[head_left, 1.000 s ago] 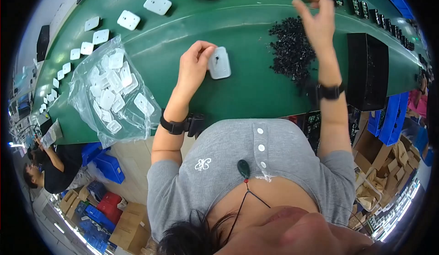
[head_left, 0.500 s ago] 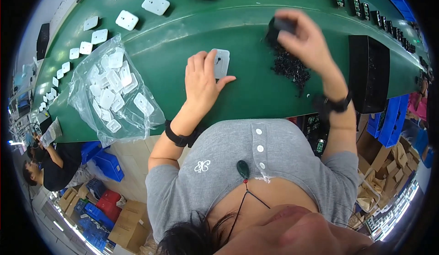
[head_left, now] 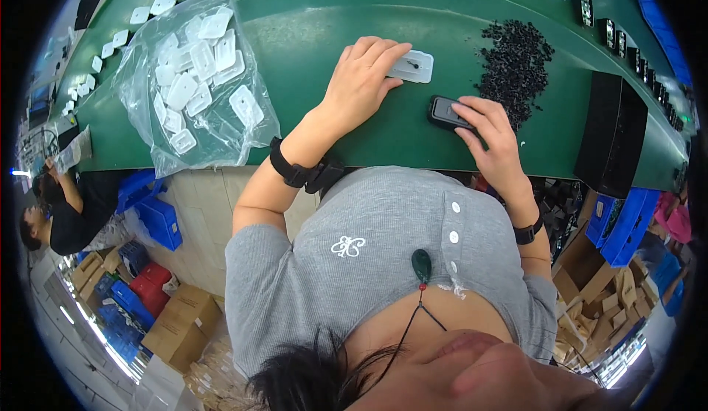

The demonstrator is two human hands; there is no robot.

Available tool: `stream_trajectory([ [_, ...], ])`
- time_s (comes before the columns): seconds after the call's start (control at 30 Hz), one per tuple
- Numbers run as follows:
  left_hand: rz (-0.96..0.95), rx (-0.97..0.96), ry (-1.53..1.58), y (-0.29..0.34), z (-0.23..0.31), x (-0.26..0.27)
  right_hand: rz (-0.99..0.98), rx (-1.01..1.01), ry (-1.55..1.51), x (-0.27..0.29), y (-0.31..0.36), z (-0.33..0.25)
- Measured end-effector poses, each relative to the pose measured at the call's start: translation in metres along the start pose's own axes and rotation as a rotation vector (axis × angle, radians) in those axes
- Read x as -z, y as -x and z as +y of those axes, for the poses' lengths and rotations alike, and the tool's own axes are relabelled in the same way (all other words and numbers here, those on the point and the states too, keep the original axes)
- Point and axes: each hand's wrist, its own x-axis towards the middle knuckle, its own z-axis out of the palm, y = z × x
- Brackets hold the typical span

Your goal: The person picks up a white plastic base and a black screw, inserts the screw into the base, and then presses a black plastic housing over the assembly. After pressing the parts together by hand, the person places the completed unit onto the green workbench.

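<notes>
My left hand grips one end of a translucent white plastic cover between thumb and fingers. A small black part lies on that cover. To its right and nearer me, my right hand holds a small black plastic casing with rounded corners, low over the green table. The casing and the white cover are apart. Just beyond my right hand a heap of tiny black parts is spread on the table.
A clear plastic bag of white covers lies at left. More white covers form a row along the far left. A black box stands at right, with dark casings holding circuit boards beyond it. Another person sits at far left.
My right hand has come down toward me from above the black heap, bringing the casing near the white cover. The cover in my left hand has turned sideways. The head view has shifted.
</notes>
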Motion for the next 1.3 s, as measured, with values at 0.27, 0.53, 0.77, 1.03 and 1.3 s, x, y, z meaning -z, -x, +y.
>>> stream_trajectory([
  [0.27, 0.174, 0.06, 0.226, 0.015, -0.009, 0.008, 0.131, 0.134, -0.024, -0.021, -0.064, -0.005],
  [0.53, 0.027, -0.016, 0.099, 0.017, -0.017, 0.009, 0.038, 0.189, 0.058, -0.035, -0.078, 0.001],
  [0.77, 0.03, -0.083, -0.156, 0.021, -0.008, 0.008, 0.094, 0.261, 0.195, -0.042, -0.076, 0.006],
  [1.03, 0.073, -0.144, -0.322, 0.021, 0.001, -0.001, -0.025, 0.15, -0.008, -0.025, -0.087, 0.005],
  [1.3, 0.194, 0.145, 0.038, 0.0, -0.005, -0.006, -0.021, -0.411, -0.951, -0.027, -0.1, 0.018],
])
